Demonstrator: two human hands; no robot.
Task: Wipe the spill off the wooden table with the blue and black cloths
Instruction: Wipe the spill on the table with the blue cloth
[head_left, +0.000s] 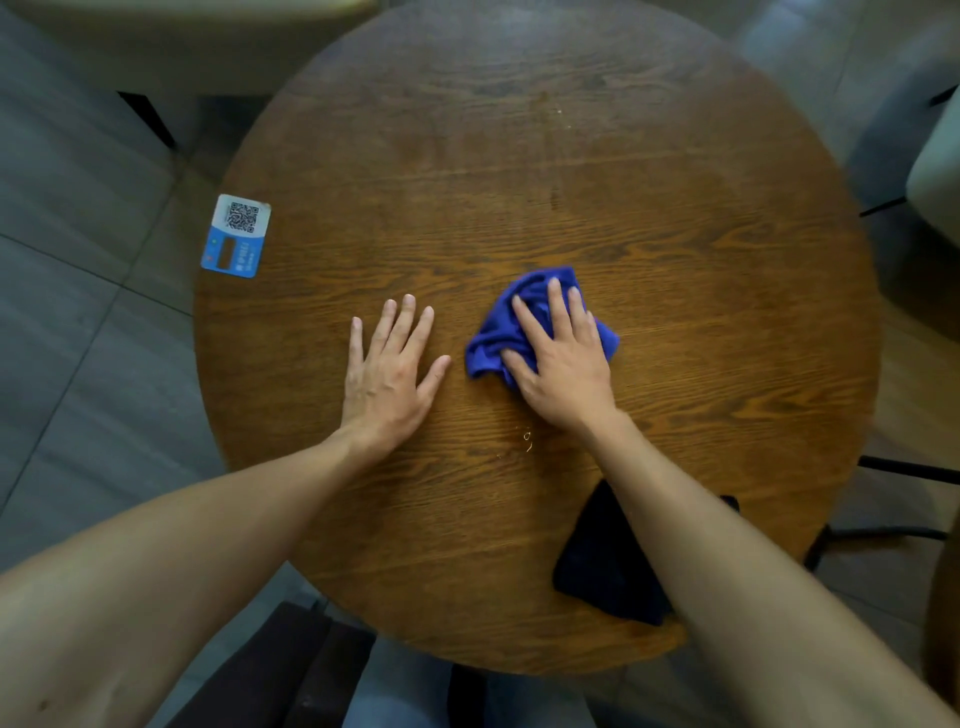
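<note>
On the round wooden table (675, 234), my right hand (563, 364) presses flat on a crumpled blue cloth (493, 343) near the middle, fingers spread over it. My left hand (389, 371) lies flat on the bare wood to the left of the cloth, fingers apart and holding nothing. A few small droplets of the spill (525, 439) glint on the wood just below my right wrist. The black cloth (597, 566) lies folded near the front right edge, partly hidden under my right forearm.
A blue and white QR code sticker (236, 236) is stuck at the table's left edge. Chairs stand around the table: one at the back left (197, 47), one at the right (935, 176). Grey tiled floor (78, 312) surrounds it. My knees show below the front edge.
</note>
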